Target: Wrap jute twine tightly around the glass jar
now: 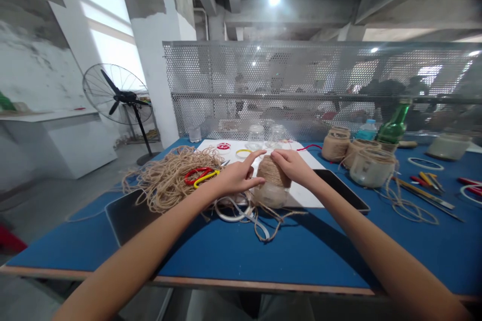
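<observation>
A glass jar [273, 195] stands on white paper in front of me, its upper part wrapped in jute twine [271, 173]. My right hand [290, 164] grips the jar's upper right side, fingertips at the top edge of the wrapping. On the other side, my left hand [241, 175] has thumb and forefinger spread apart, close by the wrapped part; whether it touches is unclear. Loose twine ends and a roll of white tape [232, 213] lie at the jar's foot. Left of my left hand, scissors with red and yellow handles [203, 175] rest on a tangled twine heap [169, 173].
Twine-wrapped jars [335, 145], a green bottle [393, 125] and several tools [427, 185] occupy the right side of the blue table [241, 256]. Upturned glasses [256, 135] stand at the back before a perforated metal screen [226, 75]. A fan [124, 96] stands beyond the left edge.
</observation>
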The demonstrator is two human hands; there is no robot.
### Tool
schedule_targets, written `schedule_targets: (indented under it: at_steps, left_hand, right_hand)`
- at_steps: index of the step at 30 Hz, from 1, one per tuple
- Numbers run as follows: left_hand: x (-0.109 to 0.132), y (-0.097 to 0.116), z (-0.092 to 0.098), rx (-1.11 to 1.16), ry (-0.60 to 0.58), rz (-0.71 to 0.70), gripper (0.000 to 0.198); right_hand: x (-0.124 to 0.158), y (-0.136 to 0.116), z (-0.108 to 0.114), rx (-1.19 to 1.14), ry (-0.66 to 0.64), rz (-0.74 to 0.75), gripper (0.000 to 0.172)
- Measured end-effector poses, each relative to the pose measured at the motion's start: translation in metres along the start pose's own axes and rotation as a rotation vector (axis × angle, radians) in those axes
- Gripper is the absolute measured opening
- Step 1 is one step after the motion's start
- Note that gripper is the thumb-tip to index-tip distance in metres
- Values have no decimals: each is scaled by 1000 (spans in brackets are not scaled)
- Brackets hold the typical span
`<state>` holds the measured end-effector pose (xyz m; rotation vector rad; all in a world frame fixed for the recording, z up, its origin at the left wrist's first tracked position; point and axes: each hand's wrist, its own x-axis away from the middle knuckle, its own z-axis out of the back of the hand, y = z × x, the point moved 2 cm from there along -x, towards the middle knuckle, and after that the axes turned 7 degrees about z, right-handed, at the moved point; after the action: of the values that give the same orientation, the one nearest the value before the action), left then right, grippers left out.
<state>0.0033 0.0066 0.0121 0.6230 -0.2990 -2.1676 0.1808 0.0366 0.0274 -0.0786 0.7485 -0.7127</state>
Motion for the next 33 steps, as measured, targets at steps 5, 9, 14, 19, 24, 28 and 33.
schedule_targets:
  at_steps: [5, 9, 14, 19, 24, 28, 33]
  left_hand:
    - [-2, -4, -5, 116, -63, 31, 73]
    - [-1, -4, -7, 152, -95, 34, 74]
    - [0, 0, -8, 170, -98, 48, 78]
    - [1, 8, -13, 141, -66, 97, 76]
    - [1, 12, -16, 16, -1, 143, 78]
    - [1, 14, -18, -49, 19, 150, 80]
    - [1, 17, -21, -49, 45, 148, 83]
  right_hand:
    - [2, 4, -1, -93, 17, -6, 31]
    - [4, 6, -1, -164, 9, 29, 33]
    - [4, 9, 4, -209, -53, 90, 35]
    - [4, 6, 15, -71, -107, 108, 34]
    - [4, -2, 17, 73, 1, -34, 40]
    - [3, -9, 13, 175, 15, -24, 46]
    - [4, -13, 11, 169, -101, 30, 36]
